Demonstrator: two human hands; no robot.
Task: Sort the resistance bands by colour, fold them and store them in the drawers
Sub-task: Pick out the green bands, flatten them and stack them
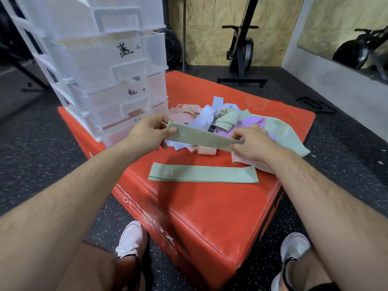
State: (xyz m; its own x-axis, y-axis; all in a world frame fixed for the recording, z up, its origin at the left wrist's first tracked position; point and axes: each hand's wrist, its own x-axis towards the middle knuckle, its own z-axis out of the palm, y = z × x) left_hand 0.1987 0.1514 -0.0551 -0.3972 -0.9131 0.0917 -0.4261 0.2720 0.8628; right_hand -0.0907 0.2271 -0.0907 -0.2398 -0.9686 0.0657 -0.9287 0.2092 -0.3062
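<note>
A green resistance band (pixel 201 137) is stretched flat between my hands above the pile. My left hand (pixel 147 133) pinches its left end and my right hand (pixel 254 143) pinches its right end. Another green band (pixel 203 174) lies flat on the red padded box (pixel 210 217) in front of me. Behind the held band is a tangled pile of bands (pixel 222 118) in pink, blue, green and purple. A clear plastic drawer unit (pixel 109 66) with handwritten labels stands on the box's left side, its drawers closed.
The red box sits on a dark speckled gym floor (pixel 42 143). My two shoes (pixel 131 238) are at the box's near edge. Black exercise machines (pixel 241 53) stand against the plywood wall behind, and a white ledge runs along the right.
</note>
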